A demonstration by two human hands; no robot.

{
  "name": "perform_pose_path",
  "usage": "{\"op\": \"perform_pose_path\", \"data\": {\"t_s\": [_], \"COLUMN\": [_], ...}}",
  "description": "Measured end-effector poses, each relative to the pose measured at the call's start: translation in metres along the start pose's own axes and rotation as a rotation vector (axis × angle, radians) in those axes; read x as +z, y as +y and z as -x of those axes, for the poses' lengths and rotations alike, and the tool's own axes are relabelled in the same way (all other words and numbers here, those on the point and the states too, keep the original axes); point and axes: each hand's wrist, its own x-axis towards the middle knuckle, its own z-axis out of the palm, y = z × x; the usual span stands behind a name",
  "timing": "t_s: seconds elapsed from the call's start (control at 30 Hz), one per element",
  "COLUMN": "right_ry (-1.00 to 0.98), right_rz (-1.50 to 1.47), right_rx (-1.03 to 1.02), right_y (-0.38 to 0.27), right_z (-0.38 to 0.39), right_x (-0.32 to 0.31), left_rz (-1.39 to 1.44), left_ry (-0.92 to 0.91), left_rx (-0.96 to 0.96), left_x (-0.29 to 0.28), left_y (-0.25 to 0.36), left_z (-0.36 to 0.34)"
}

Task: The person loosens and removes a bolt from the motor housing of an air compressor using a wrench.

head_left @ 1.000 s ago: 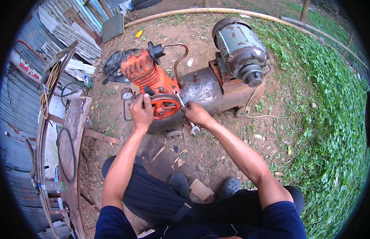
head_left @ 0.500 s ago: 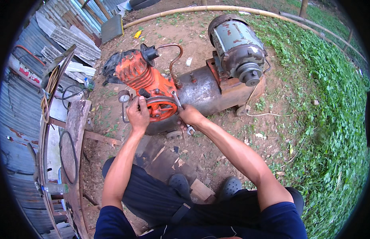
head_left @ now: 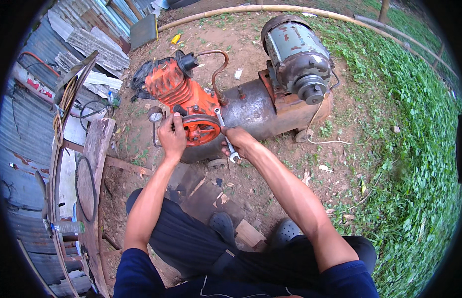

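Observation:
My left hand grips the rim of the orange flywheel, thumb on top. My right hand holds a silver combination wrench slanted along the flywheel's right side, its ring end up by the orange compressor pump; whether that end sits on a bolt I cannot tell. The pump stands on a rusty steel tank with a copper pipe and, beside my left hand, a round gauge.
A weathered grey motor is mounted on the tank's right. Wooden planks, cables and corrugated metal sheets stand at left. A bamboo pole lies behind; green plants cover the right. My feet are below on dirt.
The whole view has shifted slightly, with the machine a little higher and farther left. My hands keep their holds on the flywheel and wrench.

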Motion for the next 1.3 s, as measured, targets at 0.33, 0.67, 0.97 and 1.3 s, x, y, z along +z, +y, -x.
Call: {"op": "perform_pose_path", "data": {"t_s": [0.33,0.67,0.97,1.3], "right_ry": [-0.03,-0.005,-0.044,0.091], "right_rz": [0.077,0.11,-0.18,0.305], "right_rx": [0.037,0.002,0.05,-0.353], "right_y": [-0.012,-0.005,0.015,0.011], "right_z": [-0.012,-0.005,-0.017,0.026], "right_x": [-0.03,-0.008,-0.001,-0.037], "left_rz": [0.048,0.019,-0.026,-0.01], "left_ry": [-0.026,-0.028,0.004,-0.011], "left_rx": [-0.052,-0.073,-0.088,-0.1], "left_x": [0.0,-0.002,0.001,-0.005], "left_y": [0.005,0.003,0.004,0.0], "left_z": [-0.002,0.0,-0.003,-0.003]}}
